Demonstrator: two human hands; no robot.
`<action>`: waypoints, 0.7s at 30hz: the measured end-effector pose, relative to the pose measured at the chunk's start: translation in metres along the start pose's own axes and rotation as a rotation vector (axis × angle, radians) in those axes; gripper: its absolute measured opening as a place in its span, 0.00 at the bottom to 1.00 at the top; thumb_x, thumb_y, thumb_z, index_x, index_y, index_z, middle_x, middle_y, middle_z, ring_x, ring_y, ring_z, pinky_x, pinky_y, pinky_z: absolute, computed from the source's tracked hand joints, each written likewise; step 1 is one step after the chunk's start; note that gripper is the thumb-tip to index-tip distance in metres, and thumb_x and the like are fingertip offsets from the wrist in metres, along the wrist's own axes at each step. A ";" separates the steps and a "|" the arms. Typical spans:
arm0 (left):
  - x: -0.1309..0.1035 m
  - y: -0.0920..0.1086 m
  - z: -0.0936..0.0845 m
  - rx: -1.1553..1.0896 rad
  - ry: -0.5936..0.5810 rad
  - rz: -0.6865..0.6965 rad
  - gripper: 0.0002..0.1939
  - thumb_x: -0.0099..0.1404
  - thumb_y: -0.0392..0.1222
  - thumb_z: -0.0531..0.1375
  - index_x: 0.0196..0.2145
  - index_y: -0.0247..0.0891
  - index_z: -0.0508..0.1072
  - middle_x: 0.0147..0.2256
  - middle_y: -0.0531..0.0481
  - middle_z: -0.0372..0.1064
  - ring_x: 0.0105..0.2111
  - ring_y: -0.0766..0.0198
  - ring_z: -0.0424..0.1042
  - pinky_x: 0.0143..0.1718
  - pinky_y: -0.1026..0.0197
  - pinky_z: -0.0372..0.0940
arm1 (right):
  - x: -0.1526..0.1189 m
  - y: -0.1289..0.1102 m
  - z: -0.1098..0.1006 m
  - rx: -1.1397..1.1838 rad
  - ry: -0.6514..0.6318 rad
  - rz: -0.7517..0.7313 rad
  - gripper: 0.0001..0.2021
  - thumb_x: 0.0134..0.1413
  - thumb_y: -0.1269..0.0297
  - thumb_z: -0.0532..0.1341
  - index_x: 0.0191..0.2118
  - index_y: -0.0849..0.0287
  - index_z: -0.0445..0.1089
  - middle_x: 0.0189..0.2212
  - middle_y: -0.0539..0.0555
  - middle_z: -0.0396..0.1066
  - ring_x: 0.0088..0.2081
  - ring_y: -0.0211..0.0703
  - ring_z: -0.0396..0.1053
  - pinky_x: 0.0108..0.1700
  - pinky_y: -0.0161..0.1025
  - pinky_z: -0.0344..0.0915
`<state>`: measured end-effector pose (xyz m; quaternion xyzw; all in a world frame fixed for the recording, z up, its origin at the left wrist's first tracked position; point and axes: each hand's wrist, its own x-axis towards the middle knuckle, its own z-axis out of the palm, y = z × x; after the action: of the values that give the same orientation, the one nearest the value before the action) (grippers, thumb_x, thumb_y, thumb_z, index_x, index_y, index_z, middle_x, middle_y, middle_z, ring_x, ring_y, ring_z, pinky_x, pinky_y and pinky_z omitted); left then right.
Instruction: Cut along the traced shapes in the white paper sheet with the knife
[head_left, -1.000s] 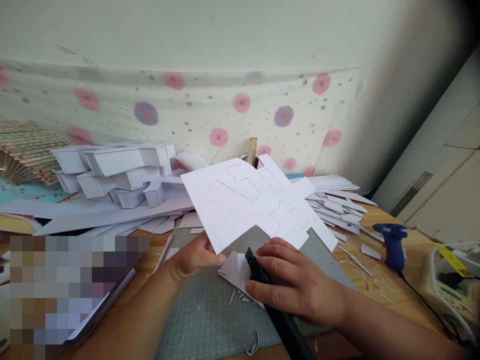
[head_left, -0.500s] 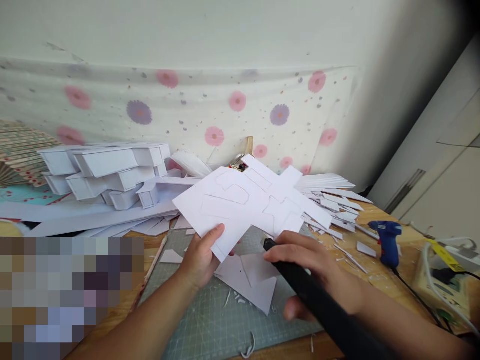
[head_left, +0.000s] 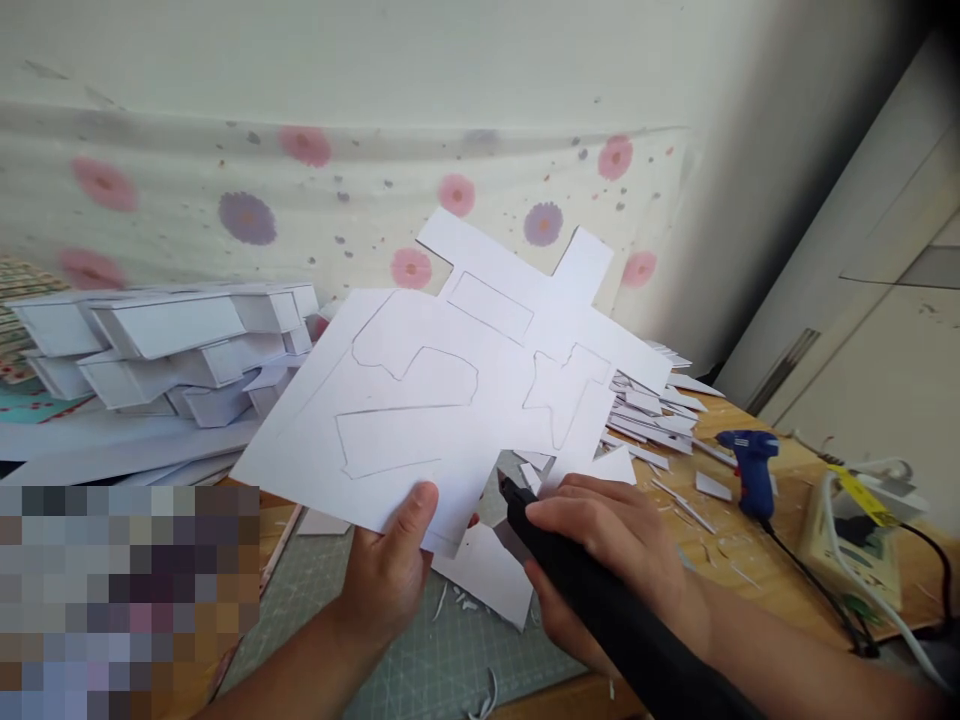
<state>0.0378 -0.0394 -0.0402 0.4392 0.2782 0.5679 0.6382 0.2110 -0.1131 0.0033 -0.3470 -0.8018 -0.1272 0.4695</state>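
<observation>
My left hand (head_left: 390, 580) pinches the near edge of a large white paper sheet (head_left: 450, 390) with pencilled outlines and holds it up, tilted, above the green cutting mat (head_left: 405, 660). My right hand (head_left: 615, 550) grips a long black cutting tool (head_left: 585, 590); its tip points at the sheet's lower edge, close beside my left thumb. A cut-off white paper piece (head_left: 487, 575) lies on the mat under both hands.
White folded paper boxes (head_left: 165, 345) are piled at the back left. Paper strips and offcuts (head_left: 660, 410) are scattered on the wooden table at right, near a blue glue gun (head_left: 750, 465) and a power strip (head_left: 855, 545). A floral cloth covers the wall.
My left hand has lifted the outlined sheet off the mat and towards me. My right hand has raised the black tool from the paper piece to the sheet's lower edge.
</observation>
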 end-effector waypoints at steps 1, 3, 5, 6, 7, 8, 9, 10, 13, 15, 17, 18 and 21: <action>0.000 0.000 -0.001 0.005 -0.004 0.002 0.32 0.55 0.52 0.68 0.55 0.41 0.66 0.34 0.48 0.75 0.29 0.55 0.75 0.30 0.55 0.72 | 0.000 -0.001 0.001 -0.005 0.010 -0.010 0.16 0.47 0.74 0.57 0.44 0.60 0.61 0.22 0.49 0.66 0.21 0.38 0.61 0.23 0.35 0.61; -0.001 0.000 -0.001 0.009 -0.020 -0.018 0.32 0.54 0.53 0.68 0.54 0.41 0.68 0.36 0.47 0.76 0.31 0.53 0.75 0.30 0.55 0.72 | 0.001 -0.002 0.003 -0.030 0.022 -0.029 0.16 0.47 0.75 0.57 0.45 0.61 0.61 0.23 0.51 0.68 0.22 0.39 0.64 0.24 0.36 0.64; -0.001 0.000 0.000 0.001 -0.043 -0.045 0.31 0.54 0.53 0.68 0.53 0.42 0.69 0.37 0.47 0.76 0.34 0.51 0.76 0.31 0.55 0.72 | 0.002 -0.005 0.004 -0.065 0.028 -0.044 0.15 0.48 0.76 0.57 0.44 0.62 0.62 0.24 0.52 0.70 0.23 0.39 0.67 0.25 0.36 0.66; -0.001 0.000 0.000 -0.006 -0.047 -0.047 0.30 0.54 0.53 0.68 0.53 0.42 0.69 0.36 0.47 0.76 0.34 0.51 0.76 0.31 0.55 0.72 | 0.003 -0.006 0.004 -0.080 0.029 -0.048 0.15 0.48 0.76 0.57 0.44 0.63 0.62 0.24 0.53 0.71 0.23 0.40 0.68 0.26 0.36 0.67; -0.001 0.000 0.000 -0.012 -0.048 -0.042 0.30 0.54 0.53 0.68 0.53 0.43 0.70 0.36 0.47 0.76 0.35 0.50 0.76 0.32 0.54 0.72 | 0.003 -0.007 0.004 -0.094 0.031 -0.048 0.15 0.48 0.77 0.57 0.45 0.63 0.62 0.24 0.53 0.71 0.24 0.40 0.69 0.26 0.36 0.68; -0.001 0.000 0.001 -0.015 -0.044 -0.033 0.30 0.54 0.52 0.68 0.52 0.43 0.70 0.36 0.47 0.76 0.35 0.50 0.76 0.32 0.54 0.73 | 0.004 -0.008 0.004 -0.105 0.033 -0.047 0.15 0.49 0.76 0.57 0.45 0.63 0.62 0.24 0.53 0.71 0.24 0.40 0.69 0.26 0.36 0.68; -0.001 0.000 0.001 -0.014 -0.041 -0.021 0.29 0.54 0.52 0.68 0.52 0.43 0.70 0.36 0.47 0.76 0.35 0.50 0.76 0.32 0.54 0.73 | 0.004 -0.009 0.004 -0.114 0.035 -0.045 0.15 0.49 0.76 0.57 0.45 0.63 0.62 0.24 0.53 0.71 0.24 0.40 0.70 0.26 0.36 0.68; -0.001 0.000 0.001 -0.007 -0.045 -0.018 0.29 0.54 0.52 0.68 0.52 0.43 0.71 0.35 0.47 0.76 0.35 0.49 0.76 0.32 0.53 0.73 | 0.004 -0.009 0.004 -0.120 0.035 -0.044 0.15 0.50 0.76 0.57 0.45 0.64 0.62 0.24 0.53 0.71 0.24 0.41 0.70 0.26 0.36 0.68; -0.001 0.000 0.002 0.018 -0.046 -0.010 0.28 0.54 0.53 0.68 0.51 0.42 0.71 0.35 0.47 0.77 0.34 0.49 0.76 0.32 0.53 0.73 | 0.004 -0.008 0.003 -0.128 0.040 -0.051 0.15 0.49 0.75 0.58 0.45 0.63 0.62 0.23 0.52 0.71 0.23 0.41 0.69 0.25 0.37 0.68; -0.002 -0.001 0.001 0.030 -0.051 0.001 0.28 0.54 0.53 0.68 0.50 0.42 0.72 0.34 0.47 0.77 0.33 0.50 0.76 0.32 0.53 0.74 | 0.004 -0.007 0.003 -0.129 0.040 -0.046 0.15 0.49 0.74 0.58 0.45 0.63 0.62 0.23 0.52 0.72 0.23 0.41 0.69 0.25 0.37 0.67; -0.002 -0.001 0.000 0.039 -0.066 0.017 0.27 0.55 0.53 0.67 0.50 0.41 0.72 0.33 0.47 0.77 0.33 0.50 0.76 0.32 0.53 0.74 | 0.004 -0.007 0.002 -0.130 0.040 -0.040 0.15 0.50 0.74 0.58 0.46 0.62 0.61 0.24 0.52 0.72 0.23 0.40 0.68 0.25 0.37 0.67; -0.002 -0.001 0.000 0.044 -0.076 0.026 0.27 0.56 0.52 0.67 0.51 0.41 0.72 0.32 0.46 0.77 0.33 0.50 0.76 0.32 0.53 0.74 | 0.004 -0.007 0.002 -0.128 0.042 -0.037 0.15 0.50 0.74 0.57 0.46 0.63 0.61 0.24 0.52 0.72 0.23 0.40 0.68 0.25 0.36 0.67; -0.003 -0.002 -0.002 0.051 -0.092 0.040 0.26 0.58 0.51 0.66 0.52 0.40 0.71 0.34 0.46 0.77 0.34 0.50 0.76 0.34 0.52 0.74 | 0.004 -0.007 0.002 -0.108 0.062 -0.028 0.15 0.51 0.74 0.57 0.46 0.62 0.61 0.23 0.52 0.71 0.22 0.39 0.67 0.24 0.36 0.65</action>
<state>0.0366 -0.0417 -0.0432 0.4865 0.2542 0.5525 0.6272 0.2036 -0.1158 0.0063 -0.3564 -0.7837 -0.1874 0.4730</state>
